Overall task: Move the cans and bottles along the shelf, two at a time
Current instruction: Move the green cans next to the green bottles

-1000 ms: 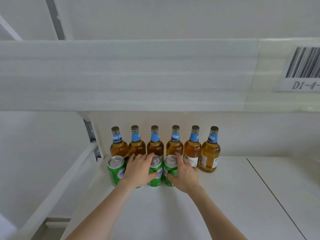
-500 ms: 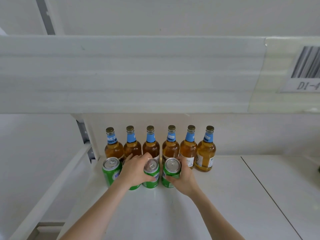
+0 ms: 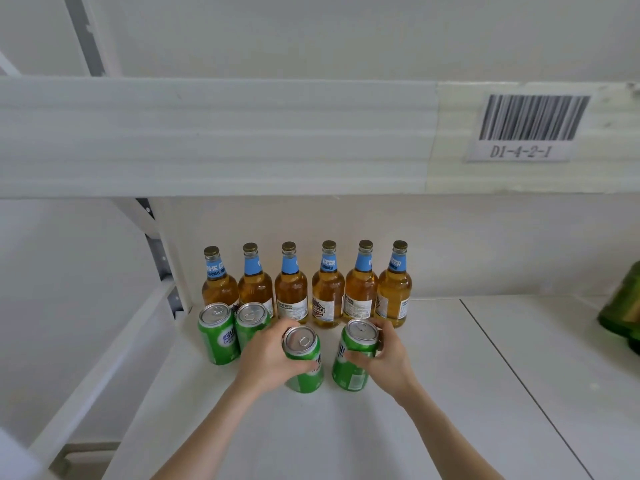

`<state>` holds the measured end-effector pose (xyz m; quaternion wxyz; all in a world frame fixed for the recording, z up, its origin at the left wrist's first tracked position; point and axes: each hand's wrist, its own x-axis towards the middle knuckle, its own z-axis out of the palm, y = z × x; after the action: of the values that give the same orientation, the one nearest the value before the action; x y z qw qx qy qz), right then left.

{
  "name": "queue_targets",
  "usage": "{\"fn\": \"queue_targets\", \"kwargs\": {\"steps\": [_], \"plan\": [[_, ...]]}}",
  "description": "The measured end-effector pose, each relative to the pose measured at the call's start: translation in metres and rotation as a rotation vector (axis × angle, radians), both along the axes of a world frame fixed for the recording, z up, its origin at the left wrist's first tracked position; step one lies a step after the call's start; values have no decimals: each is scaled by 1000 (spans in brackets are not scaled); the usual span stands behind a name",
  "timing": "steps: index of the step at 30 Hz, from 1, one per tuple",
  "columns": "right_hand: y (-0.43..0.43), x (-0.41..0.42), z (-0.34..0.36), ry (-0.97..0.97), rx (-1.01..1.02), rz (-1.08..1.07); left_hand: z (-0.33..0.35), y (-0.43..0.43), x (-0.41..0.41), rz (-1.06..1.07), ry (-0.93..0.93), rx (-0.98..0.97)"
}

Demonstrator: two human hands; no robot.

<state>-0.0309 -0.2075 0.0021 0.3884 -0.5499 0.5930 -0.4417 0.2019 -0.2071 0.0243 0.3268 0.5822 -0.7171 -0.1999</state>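
Head view looks down onto a white shelf point(image 3: 398, 427) under a second white shelf board whose front edge carries a barcode label point(image 3: 526, 128) reading DI-4-2-1. Along the back edge of the shelf, toward its left end, six amber glass bottles with blue neck labels and gold caps point(image 3: 308, 282) stand upright in a row, close together. In front of them, at the left end, two green aluminium drink cans with silver tops point(image 3: 233, 332) stand upright just beside each other, the left one nearer the left edge. The left hand point(image 3: 268, 362) is wrapped around a third green can point(image 3: 304, 362), fingers point(image 3: 289, 323) curled behind its top and the thumb across its front; this can tilts slightly and sits nearer the front edge than the two standing cans. The right hand point(image 3: 384, 362) is closed on a fourth green can point(image 3: 355, 355), fingers behind it and the thumb pressing its side; this one also leans a little. The two held cans are near each other but apart, with a strip of bare shelf between them. Whether their bases touch the shelf cannot be told. A seam runs across the shelf to the right of the hands, and at the far right edge part of a dark green glossy object point(image 3: 623, 310) shows, cut off by the frame.
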Motion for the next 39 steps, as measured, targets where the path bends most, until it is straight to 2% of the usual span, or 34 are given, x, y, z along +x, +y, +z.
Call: {"fn": "queue_targets", "kwargs": {"steps": [5,10,20,39], "plan": [[22,-16,9,-92,-7,-46,-4,14,-14,68,253,42],[42,-37,13,-139,14,-95,0,24,-30,69,360,103],[84,-92,24,-110,13,-111,10,63,-89,39,376,163],[229,-246,27,-43,-22,-205,14,188,-251,-46,435,220]]}}
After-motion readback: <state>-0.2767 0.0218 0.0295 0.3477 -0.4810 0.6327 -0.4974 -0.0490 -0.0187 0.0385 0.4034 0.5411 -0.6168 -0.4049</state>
